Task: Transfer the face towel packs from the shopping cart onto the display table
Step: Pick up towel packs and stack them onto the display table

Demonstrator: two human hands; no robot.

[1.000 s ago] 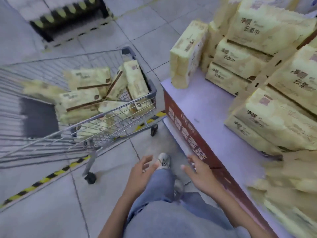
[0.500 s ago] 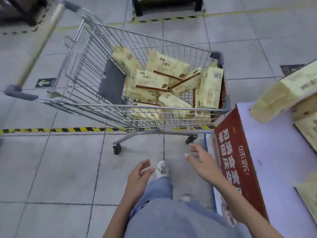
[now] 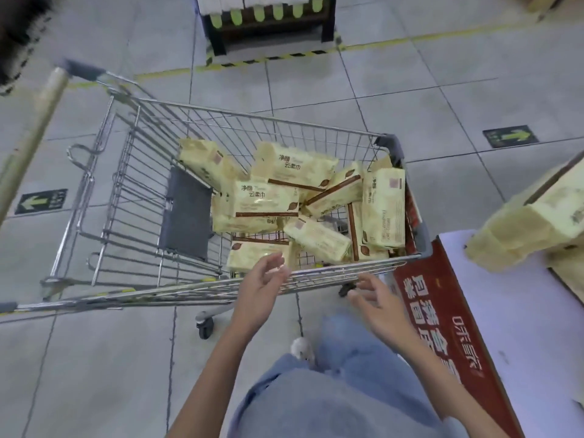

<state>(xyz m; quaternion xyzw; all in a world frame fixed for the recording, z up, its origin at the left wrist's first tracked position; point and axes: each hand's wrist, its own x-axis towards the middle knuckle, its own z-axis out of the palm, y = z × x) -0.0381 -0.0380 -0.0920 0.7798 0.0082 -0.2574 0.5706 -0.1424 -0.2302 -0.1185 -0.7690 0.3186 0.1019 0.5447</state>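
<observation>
Where the packs lie: face towel packs [image 3: 267,199] are heaped in the shopping cart [image 3: 158,290], all in the half toward its front end wall, between the grey seat flap [image 3: 186,213] and that wall.
Pack appearance: pale yellow film-wrapped oblongs, each with a brown band along one long edge, a small brown leaf mark and brown Chinese characters; several show a small reddish printed square (too blurred to read).
Pack attitude: most lie flat or tilted and overlap one another; one stands on end against the front end wall.
Cart position: its front corner is just beside the corner of the display table [image 3: 521,311]; the handle [image 3: 34,137] is at the opposite end.
Display table: pale top with a red side panel [image 3: 442,327] bearing white lettering; stacked packs [image 3: 537,222] of the same yellow sit at its far edge.
Left hand [image 3: 262,289]: raised at the cart's near rim, fingers loosely curved, grasping nothing.
Right hand [image 3: 376,301]: just below the near rim, close to the table's corner, fingers spread and relaxed, likewise released.
Floor: grey tiles with green arrow markers [image 3: 510,136] and yellow-black tape [image 3: 268,60].
</observation>
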